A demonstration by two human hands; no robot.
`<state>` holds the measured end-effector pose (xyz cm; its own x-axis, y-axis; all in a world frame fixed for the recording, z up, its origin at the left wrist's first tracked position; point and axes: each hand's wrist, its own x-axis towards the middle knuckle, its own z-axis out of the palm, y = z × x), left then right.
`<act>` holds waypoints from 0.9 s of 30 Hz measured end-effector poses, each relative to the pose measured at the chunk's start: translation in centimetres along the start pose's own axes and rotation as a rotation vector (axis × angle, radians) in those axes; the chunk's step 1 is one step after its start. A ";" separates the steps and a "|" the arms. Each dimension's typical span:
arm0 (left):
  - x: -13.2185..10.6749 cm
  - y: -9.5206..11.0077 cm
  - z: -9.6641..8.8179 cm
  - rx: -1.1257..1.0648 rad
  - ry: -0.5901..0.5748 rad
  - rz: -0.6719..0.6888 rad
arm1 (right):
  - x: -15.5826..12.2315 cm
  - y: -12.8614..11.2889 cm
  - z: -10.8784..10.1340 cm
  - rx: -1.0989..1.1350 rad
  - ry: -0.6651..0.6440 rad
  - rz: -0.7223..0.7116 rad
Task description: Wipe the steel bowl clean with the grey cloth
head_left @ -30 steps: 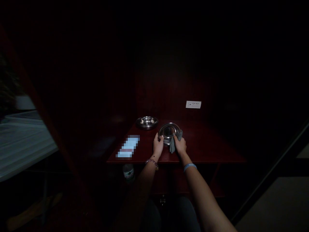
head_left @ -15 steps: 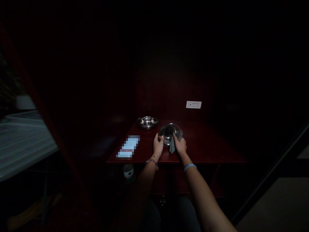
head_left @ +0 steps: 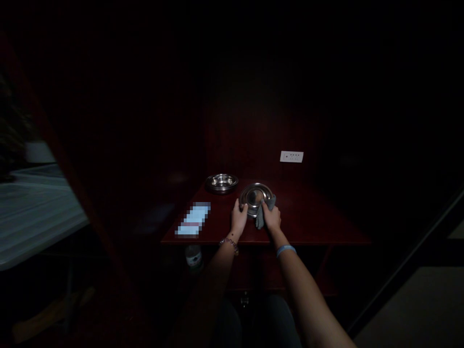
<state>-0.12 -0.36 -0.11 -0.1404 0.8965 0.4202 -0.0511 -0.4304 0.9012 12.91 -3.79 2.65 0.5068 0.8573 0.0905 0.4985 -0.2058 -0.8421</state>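
Observation:
A shiny round metal dish (head_left: 253,195) is held up, tilted, above the dark red shelf (head_left: 308,227). My left hand (head_left: 239,218) grips its left rim, thumb on the near side and fingers behind. On the right, my right hand (head_left: 271,215) is closed on a grey cloth (head_left: 259,218), pressing it against the dish's right rim. Part of the cloth hangs below the dish. Farther back to the left, more metal dishes (head_left: 222,183) sit on the shelf, seemingly nested; their number cannot be made out.
A lit, pixelated phone-like rectangle (head_left: 193,220) lies on the shelf's left side. Below the front edge stands a bottle (head_left: 194,256). A white socket plate (head_left: 292,156) is on the back wall. Pale translucent plastic (head_left: 39,208) shows at far left. The surroundings are very dark.
The dish has tipped slightly, so its inner face catches more light. Both hands keep their hold on the dish and the cloth, with little movement.

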 end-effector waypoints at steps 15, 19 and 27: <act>-0.3 0.6 0.0 -0.026 -0.057 0.038 | 0.0 0.0 -0.1 0.012 -0.003 -0.003; -0.4 0.7 0.0 -0.045 -0.076 0.047 | 0.0 0.1 0.0 0.010 -0.007 -0.001; -0.3 0.5 0.0 -0.056 -0.069 0.044 | 0.1 0.2 0.0 -0.001 -0.011 -0.011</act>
<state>-0.07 -0.87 0.25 -0.0752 0.8807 0.4677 -0.1016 -0.4734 0.8750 13.02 -3.74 2.47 0.4933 0.8648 0.0935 0.5049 -0.1971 -0.8404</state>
